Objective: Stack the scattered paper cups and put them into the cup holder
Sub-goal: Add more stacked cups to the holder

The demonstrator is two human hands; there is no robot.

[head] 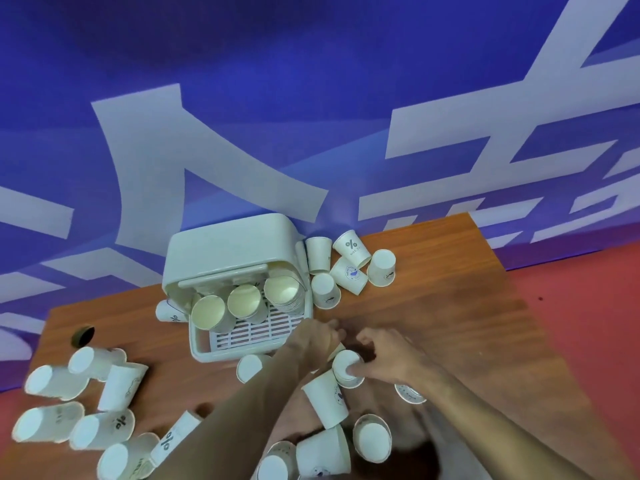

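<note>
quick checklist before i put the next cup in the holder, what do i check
1. Right hand grips the cup: ok, fingers curl round it and its bottom faces up.
2. Left hand free: cannot tell, its fingers are blurred.
3. Cup holder open: ok, the lid is up and three stacks show their mouths.
4. Cup faces the same way as the stacks: not ok, it likely needs turning.
5. Loose cups gathered: not ok, many lie about the table.
</note>
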